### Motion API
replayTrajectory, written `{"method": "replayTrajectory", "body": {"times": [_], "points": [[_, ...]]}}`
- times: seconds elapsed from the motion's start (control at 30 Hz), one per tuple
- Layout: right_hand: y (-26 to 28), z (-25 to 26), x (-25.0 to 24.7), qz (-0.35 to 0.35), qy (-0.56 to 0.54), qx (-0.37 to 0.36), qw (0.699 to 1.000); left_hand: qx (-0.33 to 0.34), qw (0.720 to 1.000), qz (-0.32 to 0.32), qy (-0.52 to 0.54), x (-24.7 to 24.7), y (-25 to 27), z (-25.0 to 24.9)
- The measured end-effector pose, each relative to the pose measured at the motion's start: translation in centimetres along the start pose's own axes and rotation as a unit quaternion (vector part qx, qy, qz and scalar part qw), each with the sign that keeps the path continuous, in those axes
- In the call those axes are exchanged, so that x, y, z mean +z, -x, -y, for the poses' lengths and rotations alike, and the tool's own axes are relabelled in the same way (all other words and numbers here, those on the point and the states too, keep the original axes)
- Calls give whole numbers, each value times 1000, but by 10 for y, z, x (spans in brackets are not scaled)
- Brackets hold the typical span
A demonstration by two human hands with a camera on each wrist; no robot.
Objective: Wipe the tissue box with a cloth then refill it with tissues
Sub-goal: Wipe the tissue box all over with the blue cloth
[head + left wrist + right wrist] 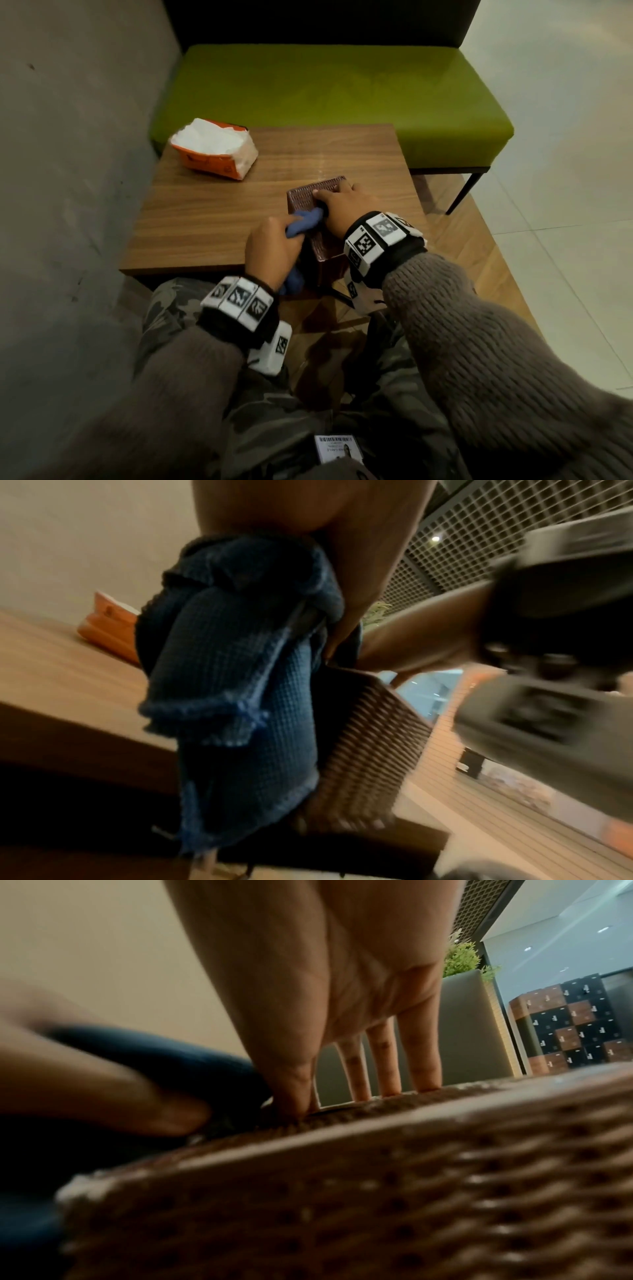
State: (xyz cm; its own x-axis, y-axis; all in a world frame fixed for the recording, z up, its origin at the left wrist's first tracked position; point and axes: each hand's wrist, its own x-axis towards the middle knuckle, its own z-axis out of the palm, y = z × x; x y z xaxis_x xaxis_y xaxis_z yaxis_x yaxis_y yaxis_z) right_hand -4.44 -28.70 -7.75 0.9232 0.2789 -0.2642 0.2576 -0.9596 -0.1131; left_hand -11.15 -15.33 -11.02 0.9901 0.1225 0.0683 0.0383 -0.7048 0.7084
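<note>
A dark brown woven tissue box point(310, 200) point(369, 739) point(342, 1191) sits near the table's front edge. My right hand point(342, 205) lies on top of it with its fingers point(421, 1053) straight, pressing down on the lid. My left hand point(274, 250) grips a bunched blue cloth point(305, 222) point(240, 669) against the box's left side; part of the cloth hangs below the hand. The blue cloth point(164, 1053) also shows beside my right thumb. An orange pack of white tissues point(214, 147) point(109, 626) lies open at the table's far left.
The small wooden table point(222, 212) stands against a grey wall on the left. A green bench point(342, 89) runs behind it. Light floor tiles lie to the right, and my knees are under the table's front edge.
</note>
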Motion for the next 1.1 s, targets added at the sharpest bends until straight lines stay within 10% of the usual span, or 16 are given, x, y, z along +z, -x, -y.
{"method": "replayTrajectory", "body": {"times": [0.4,0.57,0.77,1.1], "points": [[8,0,-6,14,21,70,997,84,980,80,-160,-19,-1,2],[17,-7,-7,27,6,-47,999,74,978,93,-171,-24,-42,-5],[16,-14,-14,133,16,-58,989,49,986,41,-151,-13,-54,-3],[14,-7,-12,96,-34,-43,994,-54,991,-109,50,4,-13,5]]}}
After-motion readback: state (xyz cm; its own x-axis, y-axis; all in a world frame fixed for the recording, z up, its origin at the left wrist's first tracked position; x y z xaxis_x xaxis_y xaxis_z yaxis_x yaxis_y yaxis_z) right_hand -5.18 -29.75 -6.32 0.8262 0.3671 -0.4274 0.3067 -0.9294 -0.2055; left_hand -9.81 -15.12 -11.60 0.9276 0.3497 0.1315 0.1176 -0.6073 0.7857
